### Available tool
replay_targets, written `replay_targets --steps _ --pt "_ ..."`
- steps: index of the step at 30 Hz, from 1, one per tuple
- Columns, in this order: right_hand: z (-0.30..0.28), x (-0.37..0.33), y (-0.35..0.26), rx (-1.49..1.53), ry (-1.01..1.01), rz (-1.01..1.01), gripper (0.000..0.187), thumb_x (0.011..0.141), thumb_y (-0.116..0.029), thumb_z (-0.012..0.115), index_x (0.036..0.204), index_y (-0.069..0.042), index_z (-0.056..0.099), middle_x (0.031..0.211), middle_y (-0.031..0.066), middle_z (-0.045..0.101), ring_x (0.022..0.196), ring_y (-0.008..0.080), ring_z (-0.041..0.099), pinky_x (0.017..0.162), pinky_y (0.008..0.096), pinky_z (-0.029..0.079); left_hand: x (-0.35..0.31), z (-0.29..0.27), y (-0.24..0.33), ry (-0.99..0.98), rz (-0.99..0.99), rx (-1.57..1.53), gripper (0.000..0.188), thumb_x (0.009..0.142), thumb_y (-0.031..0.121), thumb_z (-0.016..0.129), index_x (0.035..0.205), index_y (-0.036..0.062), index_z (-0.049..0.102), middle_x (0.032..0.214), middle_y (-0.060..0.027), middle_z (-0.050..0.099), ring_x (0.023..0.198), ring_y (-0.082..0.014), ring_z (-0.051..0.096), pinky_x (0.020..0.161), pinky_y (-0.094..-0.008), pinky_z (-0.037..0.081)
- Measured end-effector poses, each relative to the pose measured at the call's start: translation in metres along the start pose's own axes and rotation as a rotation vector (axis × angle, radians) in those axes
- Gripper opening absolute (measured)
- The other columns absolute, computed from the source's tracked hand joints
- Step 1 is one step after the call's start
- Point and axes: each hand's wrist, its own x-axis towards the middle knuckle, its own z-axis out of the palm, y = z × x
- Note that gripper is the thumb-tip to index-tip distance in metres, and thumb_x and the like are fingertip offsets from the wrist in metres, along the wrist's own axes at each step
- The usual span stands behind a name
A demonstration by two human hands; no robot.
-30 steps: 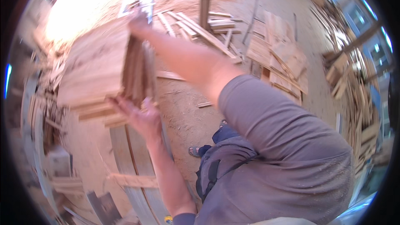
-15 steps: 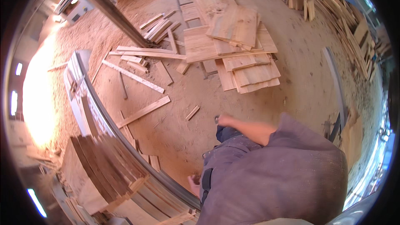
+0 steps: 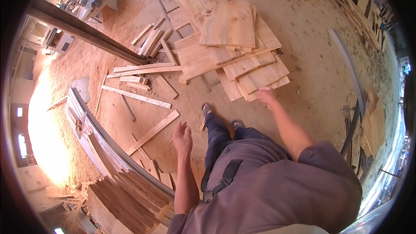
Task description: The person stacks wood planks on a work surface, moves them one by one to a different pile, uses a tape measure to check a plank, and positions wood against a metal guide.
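A loose pile of pale wooden boards (image 3: 236,24) lies on the floor ahead of me, several panels overlapping at odd angles. My right hand (image 3: 267,96) reaches out beside the pile's near edge, fingers stretched and holding nothing. Whether it touches the nearest board (image 3: 265,78) I cannot tell. In front of my left side, my left hand (image 3: 182,138) hangs in the air with loosely bent fingers and nothing in it. It is nearest to a long wooden strip (image 3: 154,131) on the ground.
Scattered wood strips (image 3: 136,96) lie left of the pile, near a slanting post (image 3: 86,32). A long metal rail (image 3: 108,123) and stacked dark-edged boards (image 3: 125,199) stand at my left. Sawdust (image 3: 80,104) heaps beyond. More lumber (image 3: 346,4) leans at the far right.
Both arms have come forward: my right hand has moved out to the pile's near edge, and my left hand has risen from beside my body. My feet now show nearer the boards.
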Motion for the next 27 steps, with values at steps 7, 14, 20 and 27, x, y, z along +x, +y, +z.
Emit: replay_targets --steps 7,14,20,27 --pt "-0.004 0.037 -0.059 0.034 0.122 -0.041 0.022 0.091 -0.01 0.061 0.112 -0.004 0.063 0.084 0.0058 0.068 0.069 0.0149 0.065 0.057 0.0274 0.051 0.079 0.067 -0.012 -0.308 -0.176 -0.169 0.053 0.095 0.008 0.064 0.142 -0.0091 0.049 0.13 -0.0184 0.066 0.118 -0.0241 0.064 0.102 -0.0344 0.049" --pt "-0.005 0.141 -0.101 -0.461 0.417 -0.154 0.023 0.087 -0.013 0.056 0.108 -0.009 0.065 0.073 0.003 0.059 0.063 0.0166 0.058 0.055 0.0311 0.046 0.205 0.089 0.017 -0.397 -0.171 -0.18 0.058 0.095 0.004 0.061 0.148 -0.008 0.042 0.137 -0.0197 0.061 0.124 -0.0254 0.059 0.104 -0.0345 0.047" --pt "0.046 0.187 -0.146 -0.659 0.81 -0.295 0.051 0.082 -0.025 0.06 0.128 -0.002 0.063 0.101 0.0246 0.068 0.095 0.0403 0.067 0.086 0.0466 0.053 0.342 0.176 0.062 -0.3 0.139 0.03 0.067 0.09 0.009 0.064 0.149 -0.0101 0.037 0.144 -0.0281 0.053 0.135 -0.0358 0.052 0.111 -0.0373 0.041" --pt "0.055 0.164 -0.168 -0.576 0.688 -0.199 0.049 0.08 -0.029 0.064 0.118 0.002 0.063 0.113 0.0288 0.068 0.106 0.0408 0.066 0.092 0.0459 0.051 0.395 0.244 0.136 -0.288 -0.006 0.067 0.031 0.081 0.011 0.068 0.109 -0.0015 0.061 0.094 -0.0113 0.065 0.087 -0.0222 0.058 0.079 -0.0359 0.047"
